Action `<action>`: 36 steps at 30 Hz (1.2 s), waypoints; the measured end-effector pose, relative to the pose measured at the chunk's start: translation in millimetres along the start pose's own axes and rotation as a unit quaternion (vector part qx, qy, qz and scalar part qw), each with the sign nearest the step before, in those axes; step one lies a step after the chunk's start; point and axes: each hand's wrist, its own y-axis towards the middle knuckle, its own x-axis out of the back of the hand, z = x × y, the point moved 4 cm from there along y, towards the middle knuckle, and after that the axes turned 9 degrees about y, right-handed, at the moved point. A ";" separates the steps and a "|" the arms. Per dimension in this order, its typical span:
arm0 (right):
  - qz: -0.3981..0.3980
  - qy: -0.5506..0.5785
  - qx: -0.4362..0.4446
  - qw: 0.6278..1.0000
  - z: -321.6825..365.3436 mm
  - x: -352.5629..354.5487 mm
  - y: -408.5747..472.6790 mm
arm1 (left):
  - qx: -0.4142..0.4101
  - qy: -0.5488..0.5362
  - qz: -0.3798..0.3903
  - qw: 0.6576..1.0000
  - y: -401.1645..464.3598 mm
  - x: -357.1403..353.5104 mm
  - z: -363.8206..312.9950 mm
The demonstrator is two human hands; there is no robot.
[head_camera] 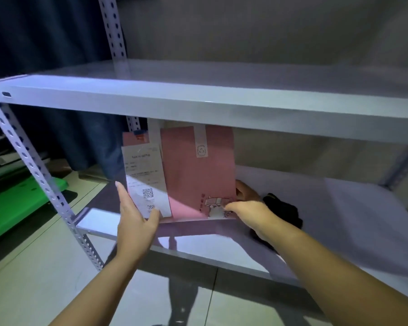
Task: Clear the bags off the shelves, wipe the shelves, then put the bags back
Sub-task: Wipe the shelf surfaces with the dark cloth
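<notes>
Grey lower shelf (339,220) (tiled floor (45,267) beneath) bears pink bag (198,175).

The scene is dim, with a cool bluish cast. A bright patch falls on the lower shelf (221,241) front and the floor (151,292), glaring white on both. It also lights the bottom of the pink bag (198,175), while the bag's top sits in the shadow of the upper shelf (198,102). Dark arm shadows cross the shelf and floor. The whole frame is soft and slightly smeared. Straight shelf edges bow near the borders from the wide lens.
</notes>
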 end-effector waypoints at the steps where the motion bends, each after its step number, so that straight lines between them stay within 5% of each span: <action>1: -0.008 -0.001 -0.001 1.000 3.5 13.6 -0.9 | -0.008 0.003 0.012 1.000 0.4 -7.9 -11.9; 8: -0.126 -0.015 0.013 0.992 6.6 145.4 -25.0 | -0.017 0.027 0.117 0.993 -14.9 -100.3 -106.4; 18: -0.306 0.064 0.005 0.950 -33.2 319.2 -101.8 | -0.120 -0.108 0.302 0.940 -120.8 -223.1 -228.2; 28: -0.323 0.137 -0.007 0.936 -100.6 382.1 -128.8 | -0.121 -0.109 0.364 0.917 -165.7 -297.8 -246.0; 36: -0.320 0.146 -0.112 0.930 -155.1 383.9 -123.0 | -0.180 0.000 0.340 0.923 -172.2 -293.5 -226.3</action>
